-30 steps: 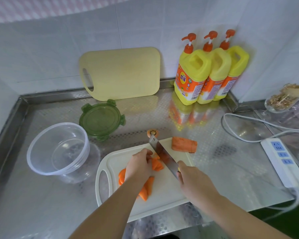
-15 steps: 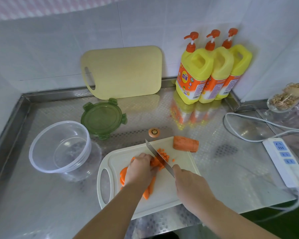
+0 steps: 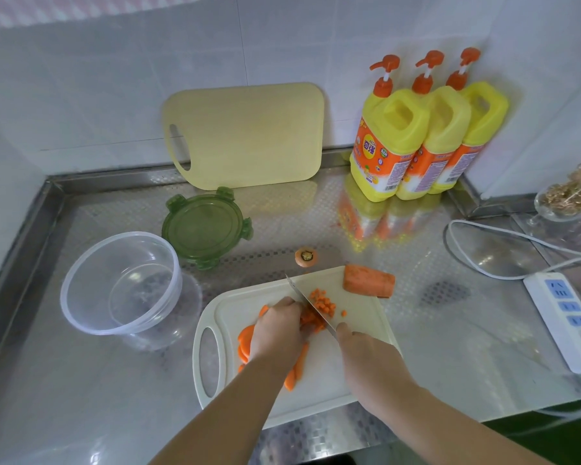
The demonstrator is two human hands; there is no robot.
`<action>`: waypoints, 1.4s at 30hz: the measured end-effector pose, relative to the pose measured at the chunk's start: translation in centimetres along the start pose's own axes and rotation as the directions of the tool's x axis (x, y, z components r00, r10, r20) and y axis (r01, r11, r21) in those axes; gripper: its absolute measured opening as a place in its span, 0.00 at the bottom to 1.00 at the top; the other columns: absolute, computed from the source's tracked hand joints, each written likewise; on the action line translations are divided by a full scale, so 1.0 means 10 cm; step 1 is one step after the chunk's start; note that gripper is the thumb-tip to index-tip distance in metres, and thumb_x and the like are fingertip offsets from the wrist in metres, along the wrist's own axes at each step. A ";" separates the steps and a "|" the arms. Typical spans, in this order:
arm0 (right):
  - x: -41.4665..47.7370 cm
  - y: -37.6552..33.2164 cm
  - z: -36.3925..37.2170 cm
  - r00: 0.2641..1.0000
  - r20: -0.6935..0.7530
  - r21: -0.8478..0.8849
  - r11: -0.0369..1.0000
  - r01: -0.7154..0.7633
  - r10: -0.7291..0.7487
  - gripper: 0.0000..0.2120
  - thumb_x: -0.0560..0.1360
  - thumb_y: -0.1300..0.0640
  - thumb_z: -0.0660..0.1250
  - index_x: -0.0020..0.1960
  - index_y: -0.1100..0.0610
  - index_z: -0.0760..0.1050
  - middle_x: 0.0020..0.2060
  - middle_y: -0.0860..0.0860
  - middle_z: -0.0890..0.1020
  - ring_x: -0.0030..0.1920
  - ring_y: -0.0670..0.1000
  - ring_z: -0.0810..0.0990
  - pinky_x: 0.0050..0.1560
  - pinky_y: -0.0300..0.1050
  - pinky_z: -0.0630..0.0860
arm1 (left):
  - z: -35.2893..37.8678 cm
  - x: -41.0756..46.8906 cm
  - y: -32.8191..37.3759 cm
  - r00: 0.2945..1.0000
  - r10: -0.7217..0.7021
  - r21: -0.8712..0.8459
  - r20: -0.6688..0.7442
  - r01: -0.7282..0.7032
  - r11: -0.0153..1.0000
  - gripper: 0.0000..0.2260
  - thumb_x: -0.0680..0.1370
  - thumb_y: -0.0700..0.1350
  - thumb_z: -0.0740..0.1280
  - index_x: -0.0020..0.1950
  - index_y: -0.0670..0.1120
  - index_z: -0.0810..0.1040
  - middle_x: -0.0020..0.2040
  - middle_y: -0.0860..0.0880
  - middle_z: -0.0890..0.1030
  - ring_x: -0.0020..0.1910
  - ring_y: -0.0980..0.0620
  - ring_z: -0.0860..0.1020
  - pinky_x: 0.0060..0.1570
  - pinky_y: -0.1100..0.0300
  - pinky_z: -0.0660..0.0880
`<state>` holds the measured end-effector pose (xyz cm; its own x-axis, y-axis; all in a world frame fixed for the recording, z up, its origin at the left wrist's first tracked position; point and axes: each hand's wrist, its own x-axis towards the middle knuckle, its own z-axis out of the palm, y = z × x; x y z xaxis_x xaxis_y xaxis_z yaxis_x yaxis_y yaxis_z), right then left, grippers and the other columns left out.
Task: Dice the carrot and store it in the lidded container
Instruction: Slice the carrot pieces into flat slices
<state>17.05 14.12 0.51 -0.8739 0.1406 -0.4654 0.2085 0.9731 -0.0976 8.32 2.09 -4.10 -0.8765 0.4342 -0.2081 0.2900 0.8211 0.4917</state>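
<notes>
- Here, the left hand (image 3: 277,333) curls its fingers over a bundle of orange carrot strips (image 3: 311,323) on the white plastic cutting board (image 3: 321,389), holding it down.
- The right hand (image 3: 366,357), wrapped round the handle of a steel kitchen knife (image 3: 307,303), sets the blade just right of those knuckles, touching the bundle.
- The blade runs diagonally, tip far-left and heel near-right. The bundle's long axis appears to cross it, with the cut end pointing right toward the small orange dice (image 3: 322,301).
- A thick orange carrot chunk (image 3: 368,280) lies uncut at the board's far corner, its long axis left to right.
- The clear round plastic container (image 3: 91,297) and green round clip lid (image 3: 205,228) sit well left, nearer the left hand.
</notes>
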 end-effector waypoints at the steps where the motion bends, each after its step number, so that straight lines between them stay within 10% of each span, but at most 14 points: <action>1: 0.01 0.00 0.02 1.000 0.007 0.005 1.000 0.001 -0.001 0.25 0.78 0.66 0.57 0.72 0.57 0.56 0.51 0.51 0.76 0.47 0.51 0.78 0.33 0.41 0.65 | 0.00 0.00 0.00 1.000 0.005 -0.002 -0.002 -0.005 1.000 0.10 0.77 0.48 0.64 0.55 0.48 0.78 0.54 0.51 0.77 0.53 0.48 0.77 0.50 0.55 0.74; 9: 0.01 0.17 0.03 0.993 -0.120 0.202 0.979 0.030 -0.006 0.14 0.83 0.54 0.48 0.66 0.55 0.64 0.33 0.43 0.64 0.38 0.48 0.70 0.31 0.39 0.61 | 0.00 -0.03 -0.02 0.999 -0.045 0.007 -0.003 0.045 0.999 0.10 0.77 0.54 0.65 0.51 0.48 0.76 0.51 0.51 0.76 0.52 0.49 0.75 0.50 0.54 0.74; 25: -0.08 0.01 0.01 0.996 -0.084 0.083 0.996 0.030 -0.023 0.18 0.81 0.61 0.53 0.70 0.54 0.58 0.34 0.45 0.62 0.39 0.50 0.69 0.27 0.38 0.56 | 0.01 -0.02 -0.04 0.999 -0.044 -0.034 -0.029 0.043 0.999 0.06 0.76 0.48 0.66 0.49 0.47 0.78 0.49 0.50 0.78 0.47 0.50 0.78 0.48 0.53 0.76; 32: -0.03 -0.04 0.05 0.999 -0.032 0.058 0.998 0.000 0.002 0.26 0.78 0.65 0.58 0.73 0.55 0.54 0.54 0.51 0.76 0.52 0.52 0.79 0.41 0.41 0.67 | 0.02 -0.01 -0.03 0.999 -0.011 -0.009 -0.030 0.011 1.000 0.07 0.77 0.48 0.63 0.49 0.46 0.78 0.50 0.50 0.78 0.49 0.48 0.77 0.47 0.54 0.75; 42: 0.09 0.06 0.08 0.999 -0.034 0.120 0.993 0.021 -0.017 0.21 0.81 0.61 0.52 0.73 0.55 0.56 0.44 0.50 0.74 0.45 0.51 0.76 0.39 0.40 0.67 | 0.01 -0.01 -0.04 1.000 -0.002 -0.019 -0.030 0.002 1.000 0.07 0.78 0.48 0.62 0.47 0.47 0.78 0.49 0.50 0.77 0.49 0.49 0.76 0.46 0.56 0.73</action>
<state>16.73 14.67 -0.62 -0.8916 0.1302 -0.4337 0.2414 0.9470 -0.2120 8.34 1.79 -4.32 -0.8884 0.4209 -0.1833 0.2814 0.8148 0.5069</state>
